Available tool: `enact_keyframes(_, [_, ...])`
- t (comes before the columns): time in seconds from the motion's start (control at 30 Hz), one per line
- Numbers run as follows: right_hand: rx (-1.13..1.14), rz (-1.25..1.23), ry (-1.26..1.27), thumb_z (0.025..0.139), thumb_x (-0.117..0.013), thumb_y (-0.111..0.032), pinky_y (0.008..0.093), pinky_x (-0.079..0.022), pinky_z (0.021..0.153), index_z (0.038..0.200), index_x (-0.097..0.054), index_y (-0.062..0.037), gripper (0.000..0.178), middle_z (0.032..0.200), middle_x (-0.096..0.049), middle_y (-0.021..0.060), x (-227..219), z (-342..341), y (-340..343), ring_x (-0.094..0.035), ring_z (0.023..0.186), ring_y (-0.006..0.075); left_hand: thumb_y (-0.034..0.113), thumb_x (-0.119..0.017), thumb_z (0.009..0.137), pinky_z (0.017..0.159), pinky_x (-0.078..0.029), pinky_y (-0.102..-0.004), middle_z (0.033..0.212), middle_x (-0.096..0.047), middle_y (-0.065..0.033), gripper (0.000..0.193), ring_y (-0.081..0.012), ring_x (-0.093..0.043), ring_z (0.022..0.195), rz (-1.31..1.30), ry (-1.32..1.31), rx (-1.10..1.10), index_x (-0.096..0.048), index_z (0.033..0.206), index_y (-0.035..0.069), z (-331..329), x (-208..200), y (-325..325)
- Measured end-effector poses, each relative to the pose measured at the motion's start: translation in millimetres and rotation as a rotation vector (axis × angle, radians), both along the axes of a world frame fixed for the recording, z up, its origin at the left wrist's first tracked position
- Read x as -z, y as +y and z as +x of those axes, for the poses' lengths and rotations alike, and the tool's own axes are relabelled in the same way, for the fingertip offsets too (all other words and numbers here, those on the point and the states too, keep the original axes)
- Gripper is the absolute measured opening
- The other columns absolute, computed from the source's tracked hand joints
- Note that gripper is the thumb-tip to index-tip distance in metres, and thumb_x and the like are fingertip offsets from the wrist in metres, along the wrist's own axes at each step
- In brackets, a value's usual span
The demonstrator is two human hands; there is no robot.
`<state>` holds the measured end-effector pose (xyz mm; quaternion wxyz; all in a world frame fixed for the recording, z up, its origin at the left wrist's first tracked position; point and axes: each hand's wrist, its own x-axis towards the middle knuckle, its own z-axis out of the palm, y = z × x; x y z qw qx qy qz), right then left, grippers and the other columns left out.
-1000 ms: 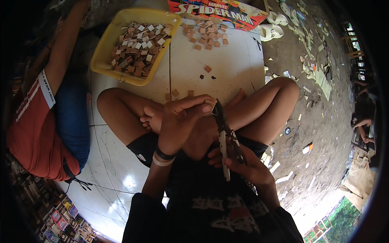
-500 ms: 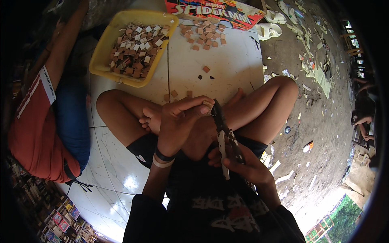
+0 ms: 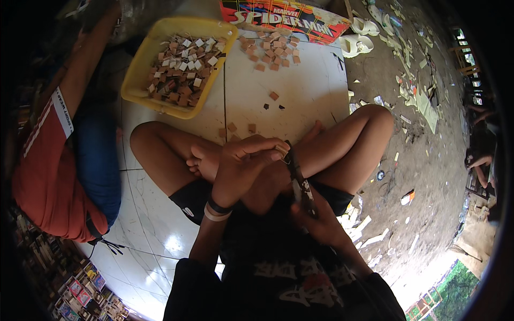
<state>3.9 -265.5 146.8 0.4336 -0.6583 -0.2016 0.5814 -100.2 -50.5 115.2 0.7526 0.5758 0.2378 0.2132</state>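
Note:
My left hand (image 3: 241, 167) is closed, pinching a small brown square piece (image 3: 281, 151) between thumb and forefinger; a thin wire seems to stick out of it. Wrapped around a pair of pliers (image 3: 297, 184), dark with worn pale patches, is my right hand (image 3: 321, 222). The pliers' jaws point up and away from me, right beside the held piece. Whether the jaws touch the piece or its wire is too small to tell. The handles lie close together, partly hidden by my right fingers. Beyond my left hand a few loose brown squares (image 3: 251, 128) lie on the tiles.
A yellow basin (image 3: 184, 112) full of brown and white squares stands at the far left. More squares (image 3: 276, 51) are heaped near a red printed box (image 3: 286, 20). Pale clogs (image 3: 355, 46) sit on the littered dirt floor (image 3: 396, 176). Another person in red shorts (image 3: 48, 182) sits at left.
The pliers' handles have come closer together in my right hand. Both hands have dropped slightly toward me, the brown piece still in the left.

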Motion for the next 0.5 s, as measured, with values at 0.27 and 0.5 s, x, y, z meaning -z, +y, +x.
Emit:
enact_keyframes(0.27, [0.258, -0.122, -0.222, 0.107, -0.063, -0.020, 0.0366, -0.058, 0.091, 0.147, -0.048, -0.0026, 0.046, 0.119, -0.068, 0.0111, 19, 18, -5, -0.070, 0.105, 0.0205, 0.015, -0.075, 0.095, 0.072, -0.056, -0.0308, 0.098, -0.078, -0.0090, 0.024, -0.0152, -0.074, 0.081, 0.614, 0.663, 0.283, -0.075, 0.116, 0.002, 2, 58, 22])
enact_keyframes(0.5, [0.306, -0.080, -0.077, 0.107, -0.063, -0.020, 0.0314, -0.053, 0.087, 0.148, -0.046, -0.0031, 0.048, 0.122, -0.066, 0.0096, 9, 20, -11, -0.067, 0.106, 0.0160, 0.018, -0.075, 0.094, 0.077, -0.060, -0.0376, 0.110, -0.075, -0.0128, 0.036, -0.0302, -0.075, 0.096, 0.535, 0.547, -0.309, -0.068, 0.125, 0.003, 16, 78, 50])
